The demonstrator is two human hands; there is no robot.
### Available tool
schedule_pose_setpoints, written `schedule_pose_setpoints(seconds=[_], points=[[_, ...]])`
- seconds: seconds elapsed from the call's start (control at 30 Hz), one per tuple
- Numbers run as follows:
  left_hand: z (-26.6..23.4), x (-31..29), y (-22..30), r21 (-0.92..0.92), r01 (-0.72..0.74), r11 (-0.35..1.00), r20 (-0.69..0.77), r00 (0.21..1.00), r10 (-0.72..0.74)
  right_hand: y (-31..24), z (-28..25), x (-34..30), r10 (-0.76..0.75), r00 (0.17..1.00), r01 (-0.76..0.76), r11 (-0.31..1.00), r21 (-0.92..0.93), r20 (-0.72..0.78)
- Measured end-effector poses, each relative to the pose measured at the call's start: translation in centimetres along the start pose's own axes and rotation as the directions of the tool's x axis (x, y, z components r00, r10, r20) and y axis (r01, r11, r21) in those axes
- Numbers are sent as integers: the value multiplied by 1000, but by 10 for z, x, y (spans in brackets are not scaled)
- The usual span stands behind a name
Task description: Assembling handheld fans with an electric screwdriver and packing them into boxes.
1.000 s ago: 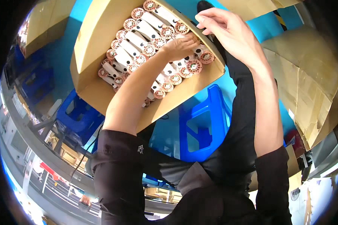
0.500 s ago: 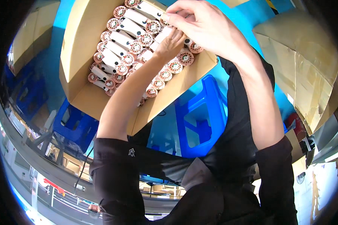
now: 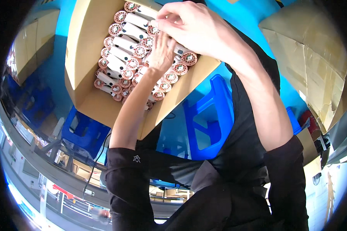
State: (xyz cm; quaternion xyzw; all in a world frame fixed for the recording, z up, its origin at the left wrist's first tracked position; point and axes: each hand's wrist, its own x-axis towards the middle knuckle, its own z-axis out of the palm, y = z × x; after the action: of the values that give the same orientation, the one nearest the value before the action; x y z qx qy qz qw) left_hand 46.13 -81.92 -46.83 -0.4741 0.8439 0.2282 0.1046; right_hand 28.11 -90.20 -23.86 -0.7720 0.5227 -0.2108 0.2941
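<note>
Cardboard box (image 3: pixel 89 46), upper left of frame, packed with white rolls (image 3: pixel 124 44) with copper-ringed ends. Left hand (image 3: pixel 162 52) laid flat on rolls, grip apart. Right hand (image 3: pixel 196 29) grip pinched on roll at top centre. Risk judged: neighbouring rolls dragged loose, row toppled.

The person wears a black long-sleeved top. Both sleeves are pushed up above the elbow, leaving the forearms bare. The left sleeve (image 3: pixel 131 173) carries a small white emblem near its cuff edge; the fabric bunches in soft folds around the upper arm. The right sleeve (image 3: pixel 287 181) is plain black with a broad, loose cuff line. The garment body (image 3: pixel 227 200) is also black, creased across the chest and lap. The left hand (image 3: pixel 162 52) and right hand (image 3: pixel 198 29) are bare: no gloves, rings, watch or wristbands are visible. Fingers (image 3: pixel 169 19) are uncovered.
</note>
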Motion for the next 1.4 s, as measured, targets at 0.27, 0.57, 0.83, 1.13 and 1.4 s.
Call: schedule_pose_setpoints(seconds=[0.27,0.57,0.83,1.13,1.4], points=[[9,17,3,-428,132,894,-98,977,-191,5,-11,27,275,794,-489,817,304,542],[-9,37,-2,-611,51,790,-187,960,-207,2,25,3,40,999,-38,995,93,-13],[4,62,18,-761,-10,648,-234,937,-260,-7,7,31,247,879,-388,867,312,407],[-25,47,28,-867,-130,482,-311,896,-318,-9,16,30,284,819,-465,838,287,498],[-60,0,8,-874,-174,453,-371,841,-393,-20,7,33,186,886,-337,887,315,424]])
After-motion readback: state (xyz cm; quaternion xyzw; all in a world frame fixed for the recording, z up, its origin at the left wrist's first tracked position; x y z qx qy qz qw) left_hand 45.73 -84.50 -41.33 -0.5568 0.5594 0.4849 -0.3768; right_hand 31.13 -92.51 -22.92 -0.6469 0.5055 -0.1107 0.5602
